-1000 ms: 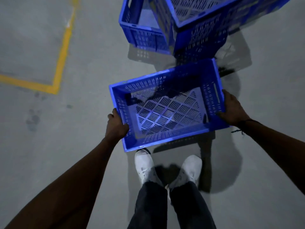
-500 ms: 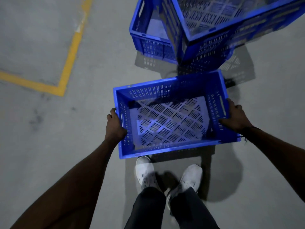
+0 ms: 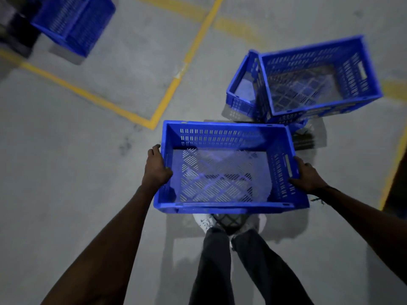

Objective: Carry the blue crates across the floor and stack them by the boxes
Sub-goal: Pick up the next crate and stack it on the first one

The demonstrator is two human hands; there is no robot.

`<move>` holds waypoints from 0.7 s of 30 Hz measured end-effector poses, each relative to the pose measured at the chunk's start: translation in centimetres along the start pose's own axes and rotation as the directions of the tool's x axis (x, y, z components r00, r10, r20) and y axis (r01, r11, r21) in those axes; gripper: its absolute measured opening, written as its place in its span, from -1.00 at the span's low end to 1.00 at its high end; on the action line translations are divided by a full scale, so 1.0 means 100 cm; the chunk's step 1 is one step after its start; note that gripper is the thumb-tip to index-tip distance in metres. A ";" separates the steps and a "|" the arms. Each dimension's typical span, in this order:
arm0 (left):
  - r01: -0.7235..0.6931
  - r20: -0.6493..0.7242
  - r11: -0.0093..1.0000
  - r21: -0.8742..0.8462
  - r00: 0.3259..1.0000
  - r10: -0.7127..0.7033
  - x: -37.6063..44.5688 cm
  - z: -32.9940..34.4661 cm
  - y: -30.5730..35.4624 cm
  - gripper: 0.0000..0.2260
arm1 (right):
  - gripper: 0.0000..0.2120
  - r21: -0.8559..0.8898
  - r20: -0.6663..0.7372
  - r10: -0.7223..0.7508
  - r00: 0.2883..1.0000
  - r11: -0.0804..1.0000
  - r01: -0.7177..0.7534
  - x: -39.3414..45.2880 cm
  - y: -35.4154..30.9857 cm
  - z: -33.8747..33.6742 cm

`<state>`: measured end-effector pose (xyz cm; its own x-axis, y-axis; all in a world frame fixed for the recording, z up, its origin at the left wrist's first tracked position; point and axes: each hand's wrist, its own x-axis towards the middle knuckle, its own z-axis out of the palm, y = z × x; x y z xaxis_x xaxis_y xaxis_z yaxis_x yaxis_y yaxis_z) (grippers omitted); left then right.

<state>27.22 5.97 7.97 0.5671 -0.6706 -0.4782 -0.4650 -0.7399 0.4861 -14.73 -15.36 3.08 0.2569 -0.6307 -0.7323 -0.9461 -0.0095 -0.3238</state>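
Note:
An empty blue slotted crate (image 3: 226,203) hangs level in front of me, above my feet. My left hand (image 3: 156,168) grips its left end wall and my right hand (image 3: 307,176) grips its right end wall by the handle slot. Ahead on the right stands a stack of blue crates (image 3: 319,111), the top one sitting askew, with a lower blue crate (image 3: 241,93) beside it on the left. Another blue crate (image 3: 74,25) stands on the floor at the far upper left.
Yellow floor lines (image 3: 167,100) form a corner just left of the carried crate, and another yellow line (image 3: 394,164) runs along the right edge. A dark object (image 3: 13,34) sits at the top left behind the far crate. The floor is grey concrete.
The view has swung left and back: the stack of crates now sits to the right, farther off, and a far crate has come into sight. Both hands keep their grip on the carried crate.

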 end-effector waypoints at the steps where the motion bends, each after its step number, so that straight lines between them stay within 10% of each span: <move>1: 0.010 -0.017 1.000 -0.020 1.000 -0.011 -0.015 -0.025 0.001 -0.19 | -0.10 -0.008 0.006 -0.023 1.000 1.000 0.023 -0.016 -0.018 -0.010; 10: 0.130 -0.276 0.935 -0.331 0.934 -0.227 -0.141 -0.204 -0.015 -0.24 | -0.18 -0.055 -0.096 -0.253 0.963 0.967 0.249 -0.125 -0.181 -0.081; 21: -0.013 -0.319 0.492 -0.870 0.777 -0.543 -0.191 -0.276 -0.025 -0.48 | -0.39 0.217 -0.370 -0.279 0.886 0.902 0.374 -0.170 -0.342 -0.112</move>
<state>36.33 22.09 36.04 0.9100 -0.1018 -0.4020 0.3552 -0.3091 0.8822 11.03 -13.04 33.28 0.4186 -0.8432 -0.3373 -0.7144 -0.0764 -0.6956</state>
